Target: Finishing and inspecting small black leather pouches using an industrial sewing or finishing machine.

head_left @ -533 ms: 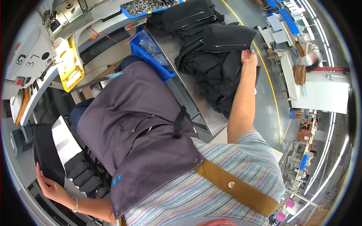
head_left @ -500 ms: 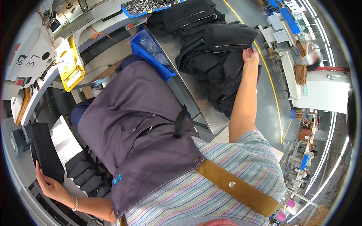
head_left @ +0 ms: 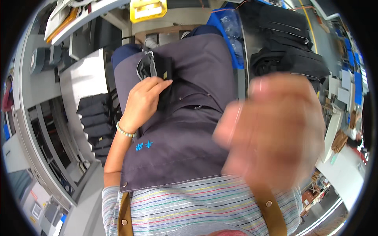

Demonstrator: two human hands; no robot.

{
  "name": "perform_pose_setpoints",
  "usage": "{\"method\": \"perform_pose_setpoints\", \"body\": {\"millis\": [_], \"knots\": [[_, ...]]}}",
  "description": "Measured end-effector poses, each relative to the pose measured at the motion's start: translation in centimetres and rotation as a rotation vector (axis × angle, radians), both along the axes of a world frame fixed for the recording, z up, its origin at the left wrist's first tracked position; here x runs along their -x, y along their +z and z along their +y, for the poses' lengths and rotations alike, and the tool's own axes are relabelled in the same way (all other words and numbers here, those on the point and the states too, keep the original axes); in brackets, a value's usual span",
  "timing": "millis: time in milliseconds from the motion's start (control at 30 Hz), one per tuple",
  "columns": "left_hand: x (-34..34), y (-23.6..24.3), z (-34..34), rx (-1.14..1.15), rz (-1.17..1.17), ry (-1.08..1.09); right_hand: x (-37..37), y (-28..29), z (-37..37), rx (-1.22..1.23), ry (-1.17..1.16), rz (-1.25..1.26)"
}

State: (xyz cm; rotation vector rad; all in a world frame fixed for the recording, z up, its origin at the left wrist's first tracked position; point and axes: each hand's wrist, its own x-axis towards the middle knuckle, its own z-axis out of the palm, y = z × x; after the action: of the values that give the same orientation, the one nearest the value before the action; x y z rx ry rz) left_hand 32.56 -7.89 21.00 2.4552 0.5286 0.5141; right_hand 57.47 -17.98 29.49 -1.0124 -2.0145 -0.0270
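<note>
My left hand (head_left: 143,99) grips the lower edge of a small black fabric pouch (head_left: 167,66) over my lap. The pouch's grey-edged mouth gapes upward, and a small pale tag shows on its side. Under it lies my dark purple-grey apron (head_left: 204,59). Close to the camera, my right hand (head_left: 271,131) is large and smeared by motion, raised above the apron's right side. Its fingers are too blurred to show whether they hold anything.
Black fabric pieces with zippers (head_left: 275,23) are heaped at the far right, beside a blue bin (head_left: 239,59) of clear plastic. On the left, folded black pieces (head_left: 96,122) lie on a white sheet (head_left: 88,76). A yellow tray (head_left: 147,17) is at the far edge.
My left hand has come from the left side to my lap and now holds the black pouch. My right hand has left the black heap and risen toward the camera. The view has turned.
</note>
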Motion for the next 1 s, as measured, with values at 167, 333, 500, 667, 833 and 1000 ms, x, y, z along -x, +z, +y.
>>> {"method": "perform_pose_setpoints", "body": {"millis": [167,333,500,667,833,1000], "knots": [[2.2,-1.5,-1.3,0.343,-0.066,0.449,6.2,-2.3,1.5,0.194,0.407,0.021],[3.9,-4.5,-2.6,0.73,-0.313,0.607,8.9,-1.6,1.7,0.233,0.547,0.087],[5.4,-4.9,-3.2,1.159,-0.419,0.624,10.3,-0.2,3.2,0.041,0.4,0.163],[4.2,-2.4,-2.2,0.475,0.028,0.524,9.3,-9.7,10.2,0.442,0.207,-0.145],[4.7,0.1,0.1,0.264,-0.135,0.271,5.7,-12.9,10.8,0.632,0.396,-0.216],[4.5,-2.1,4.4,0.602,-0.449,0.155,5.2,-9.9,8.6,0.494,0.195,0.115]]}}
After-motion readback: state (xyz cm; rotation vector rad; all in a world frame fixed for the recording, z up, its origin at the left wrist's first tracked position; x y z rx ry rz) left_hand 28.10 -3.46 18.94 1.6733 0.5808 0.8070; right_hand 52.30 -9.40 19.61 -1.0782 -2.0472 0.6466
